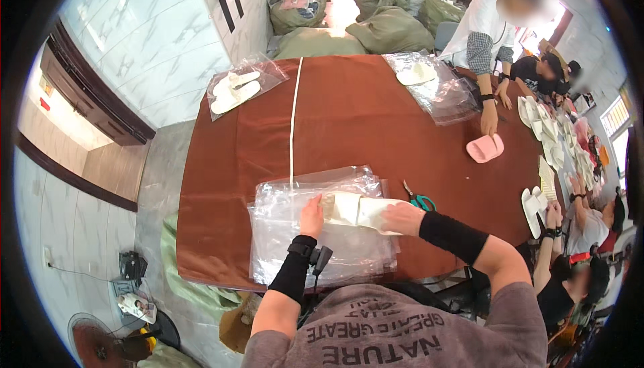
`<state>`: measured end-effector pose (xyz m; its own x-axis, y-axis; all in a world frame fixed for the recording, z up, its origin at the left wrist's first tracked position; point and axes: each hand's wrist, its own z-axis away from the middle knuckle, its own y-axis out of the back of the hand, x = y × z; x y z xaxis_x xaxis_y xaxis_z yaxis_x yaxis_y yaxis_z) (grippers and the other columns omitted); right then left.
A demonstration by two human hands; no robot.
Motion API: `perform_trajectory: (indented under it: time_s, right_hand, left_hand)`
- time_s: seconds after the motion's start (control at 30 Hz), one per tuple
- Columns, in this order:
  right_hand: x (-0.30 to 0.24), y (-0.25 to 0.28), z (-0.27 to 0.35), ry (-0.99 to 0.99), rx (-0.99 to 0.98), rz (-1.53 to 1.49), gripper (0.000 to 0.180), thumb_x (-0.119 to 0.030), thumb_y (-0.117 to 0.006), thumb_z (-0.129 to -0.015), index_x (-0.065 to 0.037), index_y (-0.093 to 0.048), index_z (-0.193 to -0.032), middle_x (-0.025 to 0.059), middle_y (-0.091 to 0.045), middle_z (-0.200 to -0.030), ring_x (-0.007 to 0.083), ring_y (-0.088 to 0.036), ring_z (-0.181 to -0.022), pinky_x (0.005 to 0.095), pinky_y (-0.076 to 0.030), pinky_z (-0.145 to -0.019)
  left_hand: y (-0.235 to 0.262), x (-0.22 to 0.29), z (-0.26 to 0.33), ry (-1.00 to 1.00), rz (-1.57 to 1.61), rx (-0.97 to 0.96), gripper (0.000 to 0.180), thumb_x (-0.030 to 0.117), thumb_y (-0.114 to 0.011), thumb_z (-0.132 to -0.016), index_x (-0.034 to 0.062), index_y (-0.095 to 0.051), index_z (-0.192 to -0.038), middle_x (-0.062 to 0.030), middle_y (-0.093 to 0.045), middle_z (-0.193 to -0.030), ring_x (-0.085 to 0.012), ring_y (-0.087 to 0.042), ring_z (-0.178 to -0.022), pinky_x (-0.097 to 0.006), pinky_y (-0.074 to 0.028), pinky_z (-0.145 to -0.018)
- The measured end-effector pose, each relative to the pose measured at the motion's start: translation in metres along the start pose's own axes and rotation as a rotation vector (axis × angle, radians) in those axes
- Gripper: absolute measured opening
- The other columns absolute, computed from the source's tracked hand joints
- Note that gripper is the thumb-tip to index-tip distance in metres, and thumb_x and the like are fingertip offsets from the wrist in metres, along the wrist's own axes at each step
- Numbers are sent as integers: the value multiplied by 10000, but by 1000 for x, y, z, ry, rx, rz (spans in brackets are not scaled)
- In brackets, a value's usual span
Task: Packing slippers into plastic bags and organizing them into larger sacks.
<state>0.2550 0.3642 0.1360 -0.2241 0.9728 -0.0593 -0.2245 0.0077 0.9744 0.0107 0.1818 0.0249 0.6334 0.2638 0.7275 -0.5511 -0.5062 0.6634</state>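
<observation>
Above a stack of clear plastic bags (268,247), a cream slipper (367,211) lies lengthwise between my two hands, its broad strap at the middle. My right hand (402,219) grips the slipper's right end with bent fingers. At the other end my left hand (312,216) is closed at the edge of a clear plastic bag, thumb and fingers upright. The slipper's left end seems covered by clear film; glare hides exactly how far. Just beyond my right hand lie scissors (422,201) with teal handles.
A bagged white slipper pair (235,91) lies far left on the brown-covered table (235,160). More bags and a white slipper (416,74) lie far right. A co-worker's hand (489,123) touches a pink slipper (484,148). White slippers (534,210) line the right edge, near other people.
</observation>
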Motion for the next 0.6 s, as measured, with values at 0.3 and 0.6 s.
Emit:
perform_trajectory:
  time_s: [0.3, 0.6]
  right_hand:
    - [-4, 17, -2, -96, 188, -71, 185, -200, -628, -788, -185, -611, -971, 70, -514, -956, 261, -570, -877, 362, -522, -681]
    - [56, 47, 137, -667, 343, -31, 287, -186, -617, -775, -194, -626, -1062, 83, -559, -954, 280, -578, -872, 390, -500, -766]
  left_hand:
    - [43, 18, 13, 145, 267, 72, 492, -66, -421, -871, 88, -469, -1336, -176, -649, -1112, -305, -640, -1008, -379, -497, -875]
    - [104, 15, 94, 110, -611, 34, 548, 261, -657, -808, 230, -513, -1335, -63, -285, -1519, -339, -174, -1417, -634, -60, -1093]
